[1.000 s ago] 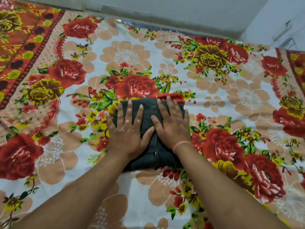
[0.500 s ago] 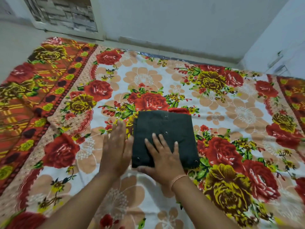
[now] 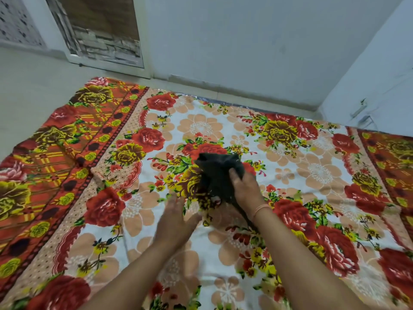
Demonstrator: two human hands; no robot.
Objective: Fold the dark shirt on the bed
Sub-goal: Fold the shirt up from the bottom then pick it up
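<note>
The dark shirt [image 3: 218, 173] is a small folded bundle, lifted and tilted above the floral bed sheet [image 3: 290, 175] near the middle of the bed. My right hand [image 3: 244, 189] grips its right side, thumb on top, and part of the cloth hangs under the wrist. My left hand [image 3: 175, 220] hovers flat and blurred just left of and below the shirt, fingers spread, holding nothing. A thin pink band circles my right wrist.
The sheet's red-orange border [image 3: 55, 164] runs along the left and right edges. A grey wall [image 3: 245, 52] stands behind the bed, with a doorway [image 3: 100, 36] at the upper left and a white cabinet [image 3: 380, 86] at the right.
The shirt lay flat under both pressing hands; now my right hand has picked it up off the sheet. My left hand slid off to the left. The view has tilted up.
</note>
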